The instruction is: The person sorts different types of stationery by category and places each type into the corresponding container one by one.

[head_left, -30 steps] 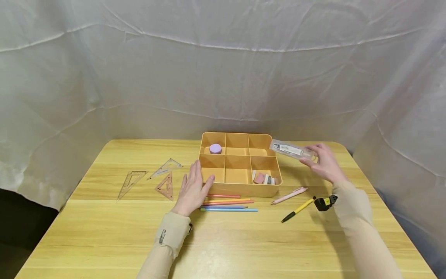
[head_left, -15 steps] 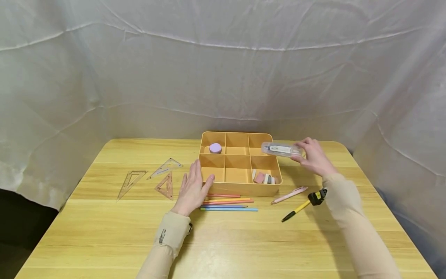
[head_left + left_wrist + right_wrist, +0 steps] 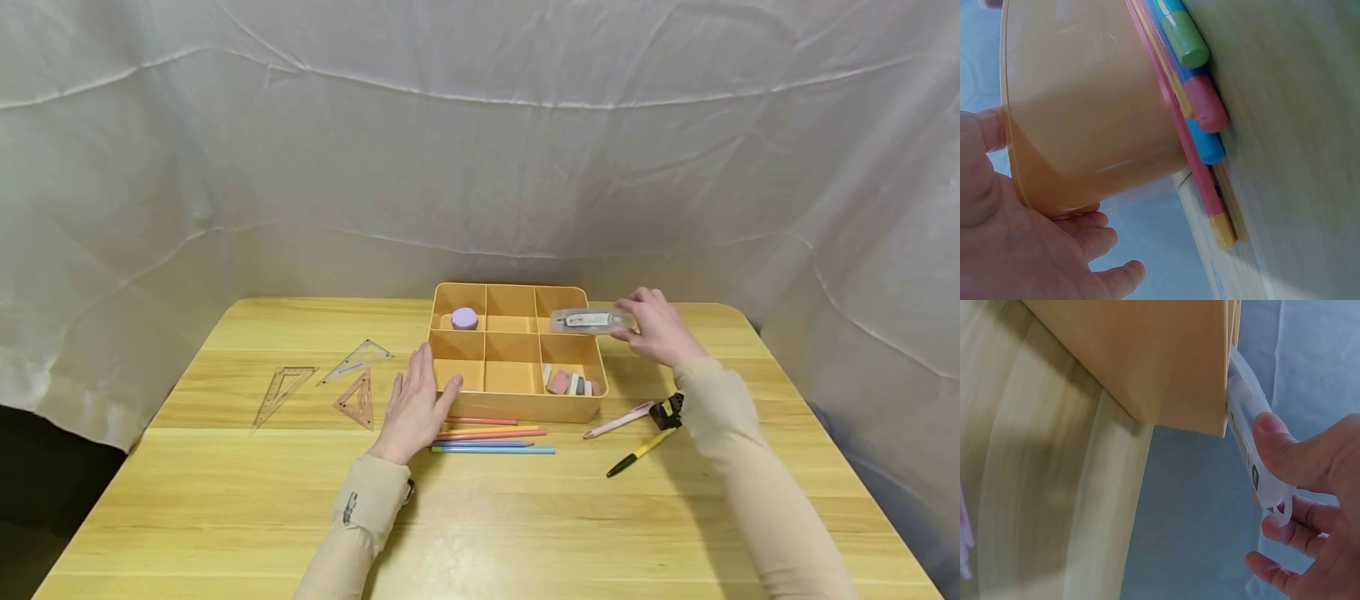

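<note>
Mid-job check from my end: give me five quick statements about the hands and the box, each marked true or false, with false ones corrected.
1. The right hand holds the clear case by one end. True.
2. The case lies flat on the table. False: it is held up at the right rim of the box.
3. The round purple item sits in the back left compartment. True.
4. The left hand grips a pencil. False: the left hand touches the box near its front left corner.
5. The pink block is in the front right compartment. True.

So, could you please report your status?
Right hand holding clear case over right rim of box. Left hand touching box's left side. Nothing seen in the way.
</note>
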Tool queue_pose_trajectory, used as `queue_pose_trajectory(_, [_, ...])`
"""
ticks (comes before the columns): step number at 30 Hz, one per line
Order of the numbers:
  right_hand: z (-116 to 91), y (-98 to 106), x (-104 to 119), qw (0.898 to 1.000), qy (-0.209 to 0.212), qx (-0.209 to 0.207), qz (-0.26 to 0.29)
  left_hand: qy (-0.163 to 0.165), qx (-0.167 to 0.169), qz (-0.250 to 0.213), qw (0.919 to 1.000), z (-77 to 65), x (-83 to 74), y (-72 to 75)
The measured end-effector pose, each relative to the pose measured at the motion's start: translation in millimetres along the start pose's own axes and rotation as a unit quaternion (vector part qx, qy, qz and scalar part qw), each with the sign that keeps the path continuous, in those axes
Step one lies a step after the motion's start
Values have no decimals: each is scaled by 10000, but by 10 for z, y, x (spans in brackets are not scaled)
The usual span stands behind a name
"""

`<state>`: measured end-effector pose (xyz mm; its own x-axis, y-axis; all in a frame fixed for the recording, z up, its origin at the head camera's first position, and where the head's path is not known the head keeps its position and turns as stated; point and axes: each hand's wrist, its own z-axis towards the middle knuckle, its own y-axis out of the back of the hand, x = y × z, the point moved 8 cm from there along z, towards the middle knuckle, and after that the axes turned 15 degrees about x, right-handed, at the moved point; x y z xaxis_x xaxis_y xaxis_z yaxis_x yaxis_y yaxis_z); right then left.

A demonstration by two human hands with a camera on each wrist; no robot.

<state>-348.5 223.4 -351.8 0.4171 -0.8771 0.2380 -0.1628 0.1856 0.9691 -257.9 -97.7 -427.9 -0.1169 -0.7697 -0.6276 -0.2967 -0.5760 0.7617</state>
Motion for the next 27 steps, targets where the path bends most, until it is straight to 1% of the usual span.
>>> queue_pose_trajectory(6, [73,-16,65,9998,-29,117,-156,-3,-10,-6,10000,2,-3,-10])
queue_pose_trajectory(27, [282,-100,200,9992,-6,373,-148,36,30,20,10000,9,-5,-18])
